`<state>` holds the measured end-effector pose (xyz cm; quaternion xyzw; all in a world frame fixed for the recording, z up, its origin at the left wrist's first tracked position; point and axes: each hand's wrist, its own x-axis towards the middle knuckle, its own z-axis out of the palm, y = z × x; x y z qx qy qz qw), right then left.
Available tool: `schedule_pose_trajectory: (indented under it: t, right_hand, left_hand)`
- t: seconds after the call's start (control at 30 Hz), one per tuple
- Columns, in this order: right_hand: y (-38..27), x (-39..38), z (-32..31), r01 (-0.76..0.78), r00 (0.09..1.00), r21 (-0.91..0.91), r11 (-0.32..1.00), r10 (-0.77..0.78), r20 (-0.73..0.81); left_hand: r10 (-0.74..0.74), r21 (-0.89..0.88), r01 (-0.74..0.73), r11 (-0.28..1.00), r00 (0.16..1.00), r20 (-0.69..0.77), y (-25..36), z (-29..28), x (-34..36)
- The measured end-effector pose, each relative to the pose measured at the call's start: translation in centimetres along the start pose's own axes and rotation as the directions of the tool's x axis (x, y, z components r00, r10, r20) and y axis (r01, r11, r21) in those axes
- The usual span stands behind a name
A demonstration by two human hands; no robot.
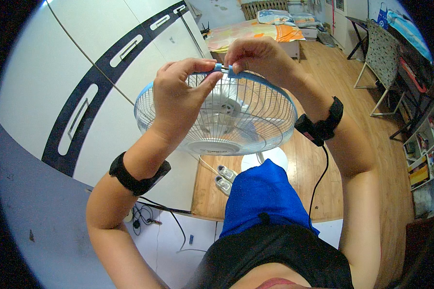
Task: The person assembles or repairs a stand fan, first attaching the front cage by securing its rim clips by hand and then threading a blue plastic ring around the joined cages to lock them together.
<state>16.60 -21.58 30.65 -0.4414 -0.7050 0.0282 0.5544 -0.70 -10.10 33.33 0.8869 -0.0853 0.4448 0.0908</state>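
Note:
A floor fan [265,115] stands in front of me with its wire cage at the height of my hands. Around the cage runs a light-blue rim band [275,88], whose two ends face each other at the top across a small gap. With thumb and fingertips, my left hand [178,94] pinches one end. My right hand [260,58] grips the other end, its fingers bent over it. A thin dark piece, perhaps a screw, spans the gap; it is too small to make out. Pale blades show through the wires.
The fan's round white base [278,156] rests on the wood floor, near a pair of pale shoes [224,179]. White cabinets [106,103] line the left. Behind are a bed [248,34] and, at right, a chair [381,58]. Black cables [139,216] lie at lower left.

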Motion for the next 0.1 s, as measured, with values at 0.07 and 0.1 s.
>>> schedule_pose_trajectory:
  t: [0.07,0.1]
  right_hand:
    - [0.33,-0.11,-0.04,-0.003,1.000,0.071,0.997,0.002,0.014]
    - [0.54,-0.08,-0.03,-0.004,1.000,0.105,0.994,0.001,0.031]
  left_hand:
    - [0.105,0.149,-0.099,0.984,0.994,-0.030,0.61,0.23,-0.10]
    - [0.086,0.185,-0.079,0.980,0.996,-0.030,0.70,0.36,-0.26]
